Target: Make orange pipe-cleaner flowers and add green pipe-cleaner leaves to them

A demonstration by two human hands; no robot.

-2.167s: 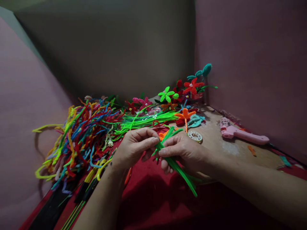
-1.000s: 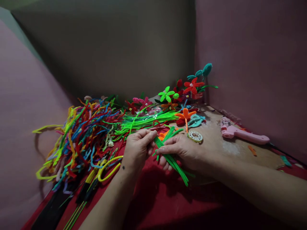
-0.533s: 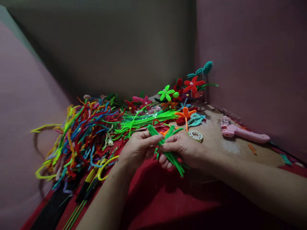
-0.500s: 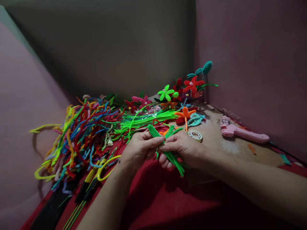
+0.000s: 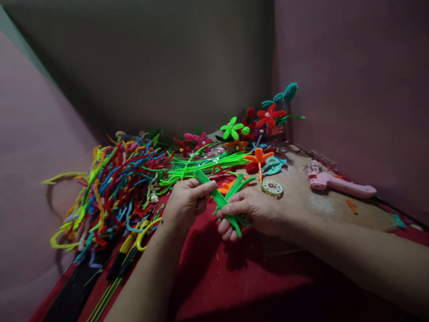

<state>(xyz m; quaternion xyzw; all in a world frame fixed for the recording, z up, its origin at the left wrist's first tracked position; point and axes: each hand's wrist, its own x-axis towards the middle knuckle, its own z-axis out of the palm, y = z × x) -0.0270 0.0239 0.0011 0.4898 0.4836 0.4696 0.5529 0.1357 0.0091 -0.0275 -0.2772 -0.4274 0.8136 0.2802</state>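
Green pipe cleaners (image 5: pixel 215 195) lie crossed between my two hands above the red cloth. My left hand (image 5: pixel 187 197) pinches the upper left end of a flat green strip between thumb and fingers. My right hand (image 5: pixel 250 208) is closed on the lower part of the same strip and on several other green pieces, which fan out above and below its fingers. Just behind the hands lie orange pipe cleaner pieces (image 5: pixel 228 185). An orange pipe cleaner flower (image 5: pixel 259 157) and a round pale disc with holes (image 5: pixel 272 188) are beyond my right hand.
A tangled heap of coloured pipe cleaners (image 5: pixel 110 188) fills the left side, with yellow-handled scissors (image 5: pixel 142 235) before it. Bright green stems (image 5: pixel 208 164) lie behind my hands. Finished flowers (image 5: pixel 231 129) line the back. A pink glue gun (image 5: pixel 342 182) lies at right on a board.
My left hand has shifted left and slightly down with the strip's upper end, away from my right hand. The pieces in my right hand have moved left and up at their lower ends.
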